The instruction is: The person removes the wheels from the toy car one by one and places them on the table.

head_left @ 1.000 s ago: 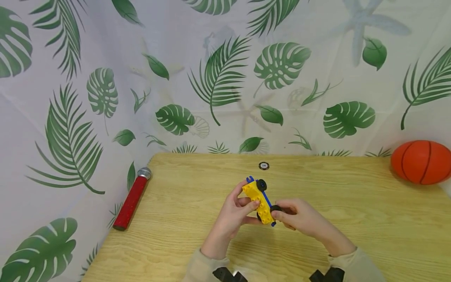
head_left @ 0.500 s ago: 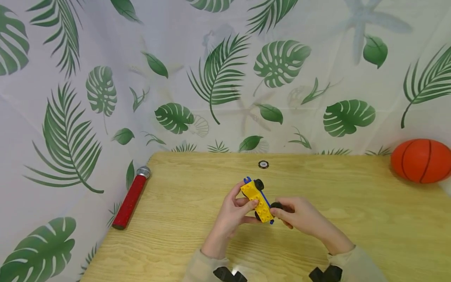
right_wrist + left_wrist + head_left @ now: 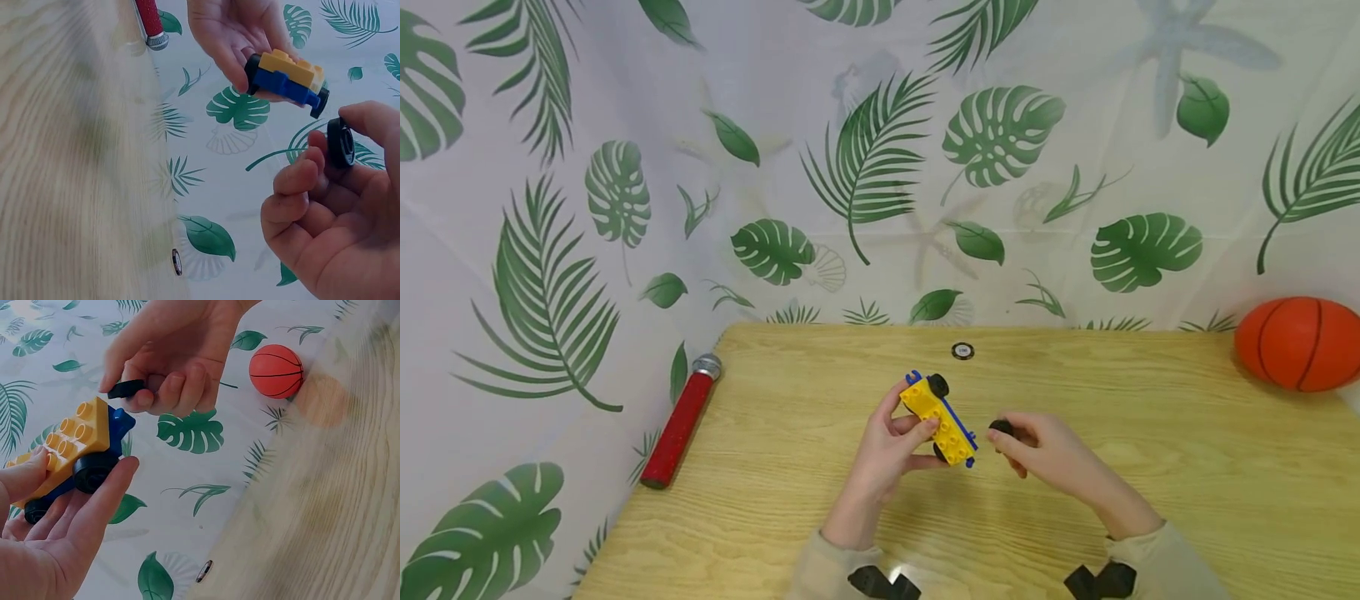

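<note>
My left hand [image 3: 887, 446] grips a toy car [image 3: 946, 431] with a yellow studded body and a blue chassis, tilted above the table. The thumb presses on the studs while the fingers support it from the other side. Black wheels show on the car, one large wheel [image 3: 95, 472] beside my fingertips in the left wrist view. A bare blue axle end [image 3: 972, 435] sticks out on the side facing my right hand [image 3: 1041, 446]. Between thumb and fingers, that hand pinches a loose black wheel [image 3: 340, 144], a short gap away from the car.
On the wooden table [image 3: 790, 400], a round poker chip [image 3: 962, 351] lies near the back edge. A red microphone [image 3: 681, 425] lies at the left edge, and an orange toy basketball [image 3: 1296, 343] is at the back right. Leaf-patterned cloth [image 3: 865, 275] hangs behind.
The black wheel has come off the toy car in my right hand's pinch. The left hand has shifted slightly left with the car, opening a gap between them.
</note>
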The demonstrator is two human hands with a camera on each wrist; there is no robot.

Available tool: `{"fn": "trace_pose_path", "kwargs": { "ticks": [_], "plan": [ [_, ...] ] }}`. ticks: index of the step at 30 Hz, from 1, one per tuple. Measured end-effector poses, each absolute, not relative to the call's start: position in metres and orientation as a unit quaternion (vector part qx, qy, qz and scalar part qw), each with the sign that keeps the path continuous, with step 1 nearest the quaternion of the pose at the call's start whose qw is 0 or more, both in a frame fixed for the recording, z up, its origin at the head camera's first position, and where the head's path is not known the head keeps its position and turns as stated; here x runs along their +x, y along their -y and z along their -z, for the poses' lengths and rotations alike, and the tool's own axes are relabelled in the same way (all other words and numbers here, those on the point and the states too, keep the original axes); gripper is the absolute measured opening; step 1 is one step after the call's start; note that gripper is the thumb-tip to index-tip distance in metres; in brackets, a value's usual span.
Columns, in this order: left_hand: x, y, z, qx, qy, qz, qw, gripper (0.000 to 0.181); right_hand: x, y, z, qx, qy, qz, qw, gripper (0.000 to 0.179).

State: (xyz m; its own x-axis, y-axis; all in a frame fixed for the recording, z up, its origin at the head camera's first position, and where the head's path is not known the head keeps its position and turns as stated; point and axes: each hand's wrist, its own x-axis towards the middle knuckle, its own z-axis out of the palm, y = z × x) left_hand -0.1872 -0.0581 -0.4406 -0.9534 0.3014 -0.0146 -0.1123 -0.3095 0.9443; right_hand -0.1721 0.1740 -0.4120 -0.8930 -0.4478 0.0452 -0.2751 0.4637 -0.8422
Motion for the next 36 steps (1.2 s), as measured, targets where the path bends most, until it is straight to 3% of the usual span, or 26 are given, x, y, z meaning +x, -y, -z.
{"fn": "trace_pose_path", "kwargs": {
  "ticks": [4, 11, 36],
  "plan": [
    [-0.188, 0.06, 0.44, 0.083, -0.575, -0.804, 0.124, 0.065, -0.174, -0.178, 0.41, -0.212, -0.85, 0.472, 0.1, 0.021],
    [-0.19, 0.061, 0.44, 0.079, -0.573, -0.806, 0.123, 0.066, -0.176, -0.18, 0.411, -0.195, -0.856, 0.467, 0.103, 0.036],
    [-0.19, 0.066, 0.439, 0.076, -0.557, -0.819, 0.117, 0.062, -0.184, -0.19, 0.425, -0.121, -0.876, 0.466, 0.026, 0.034]
  ]
}}
